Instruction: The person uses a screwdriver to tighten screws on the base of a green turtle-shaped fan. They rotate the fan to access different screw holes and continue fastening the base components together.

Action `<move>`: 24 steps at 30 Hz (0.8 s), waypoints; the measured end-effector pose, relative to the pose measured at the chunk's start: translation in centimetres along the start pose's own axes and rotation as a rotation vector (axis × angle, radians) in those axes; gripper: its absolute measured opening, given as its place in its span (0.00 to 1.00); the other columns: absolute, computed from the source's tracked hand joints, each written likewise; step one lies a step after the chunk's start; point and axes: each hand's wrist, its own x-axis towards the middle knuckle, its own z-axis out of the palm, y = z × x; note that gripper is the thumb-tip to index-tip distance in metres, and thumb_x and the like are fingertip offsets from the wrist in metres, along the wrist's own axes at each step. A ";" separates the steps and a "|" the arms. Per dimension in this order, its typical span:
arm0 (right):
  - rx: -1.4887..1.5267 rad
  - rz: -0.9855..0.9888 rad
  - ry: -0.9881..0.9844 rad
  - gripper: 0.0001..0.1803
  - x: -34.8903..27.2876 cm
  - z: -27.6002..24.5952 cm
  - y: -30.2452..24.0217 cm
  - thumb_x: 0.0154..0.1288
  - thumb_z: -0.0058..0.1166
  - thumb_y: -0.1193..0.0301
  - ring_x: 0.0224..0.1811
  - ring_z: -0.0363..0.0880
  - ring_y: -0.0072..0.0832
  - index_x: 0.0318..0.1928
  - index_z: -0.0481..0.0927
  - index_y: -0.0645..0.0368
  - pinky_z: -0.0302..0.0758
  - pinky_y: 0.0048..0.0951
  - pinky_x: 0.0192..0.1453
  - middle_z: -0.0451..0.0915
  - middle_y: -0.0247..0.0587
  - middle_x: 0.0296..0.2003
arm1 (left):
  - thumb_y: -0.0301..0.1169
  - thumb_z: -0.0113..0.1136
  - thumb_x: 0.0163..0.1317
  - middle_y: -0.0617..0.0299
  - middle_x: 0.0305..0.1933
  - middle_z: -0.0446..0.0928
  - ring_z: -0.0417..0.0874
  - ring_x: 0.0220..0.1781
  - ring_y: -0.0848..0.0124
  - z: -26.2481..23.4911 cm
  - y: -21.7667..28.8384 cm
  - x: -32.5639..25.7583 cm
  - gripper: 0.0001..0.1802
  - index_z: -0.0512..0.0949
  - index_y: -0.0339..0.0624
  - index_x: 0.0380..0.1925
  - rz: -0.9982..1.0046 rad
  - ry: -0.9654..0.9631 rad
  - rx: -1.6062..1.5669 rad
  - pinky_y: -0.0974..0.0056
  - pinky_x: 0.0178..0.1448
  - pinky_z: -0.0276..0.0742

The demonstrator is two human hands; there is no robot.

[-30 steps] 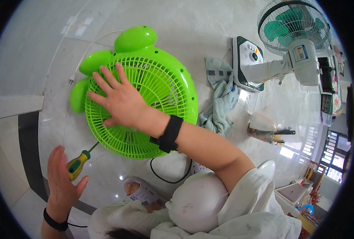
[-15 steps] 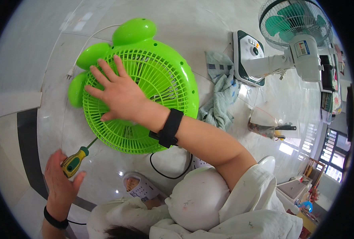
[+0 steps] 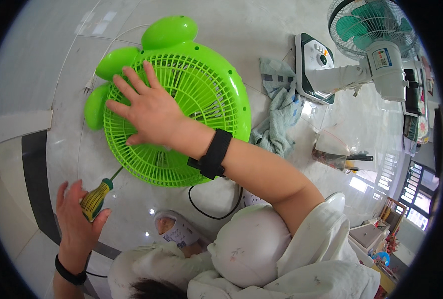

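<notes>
A green fan housing [image 3: 239,94] with a round grille [image 3: 206,84] and rounded, paw-like lobes lies on the floor before me. My right hand [image 3: 154,114] rests palm down on the grille, fingers spread, gripping nothing. At the lower left, my left hand [image 3: 79,219] loosely holds the yellow-and-green handle of a screwdriver [image 3: 96,201] between thumb and fingers. Its thin shaft slants up to the grille's lower-left rim. Where the tip ends, I cannot make out.
A white-and-green standing fan [image 3: 313,72] lies tipped at the upper right, beside a crumpled cloth [image 3: 278,119]. A clear container of tools [image 3: 328,157] stands right of my forearm. A dark cable [image 3: 206,217] loops near my slippered foot [image 3: 174,226]. A pale plug [image 3: 88,88] lies left of the lobes.
The fingers of my left hand have loosened and straightened around the screwdriver handle, which has turned a little. My right hand stays on the grille. The whole view has shifted slightly.
</notes>
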 end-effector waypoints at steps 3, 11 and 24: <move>-0.010 0.003 0.023 0.48 -0.1 0.2 0.1 0.43 0.69 0.43 0.75 0.50 0.51 0.66 0.70 0.42 0.40 0.64 0.76 0.60 0.51 0.70 | 0.27 0.73 0.42 0.50 0.48 0.76 0.78 0.45 0.49 0.0 0.0 0.0 0.36 0.68 0.34 0.53 0.156 0.109 0.093 0.45 0.63 0.67; -0.001 0.000 0.061 0.48 0.0 0.3 0.1 0.42 0.70 0.43 0.75 0.51 0.52 0.67 0.69 0.41 0.43 0.65 0.75 0.61 0.51 0.70 | 0.34 0.76 0.43 0.49 0.47 0.76 0.79 0.45 0.52 0.4 -0.5 -0.3 0.44 0.64 0.34 0.59 0.130 0.102 0.095 0.52 0.50 0.75; -0.002 -0.006 0.051 0.47 0.2 0.0 -0.1 0.44 0.68 0.42 0.75 0.50 0.51 0.65 0.71 0.42 0.40 0.64 0.76 0.59 0.51 0.71 | 0.38 0.74 0.44 0.54 0.47 0.77 0.81 0.42 0.57 -0.1 -0.3 0.8 0.36 0.73 0.38 0.55 -0.103 -0.078 0.076 0.55 0.49 0.78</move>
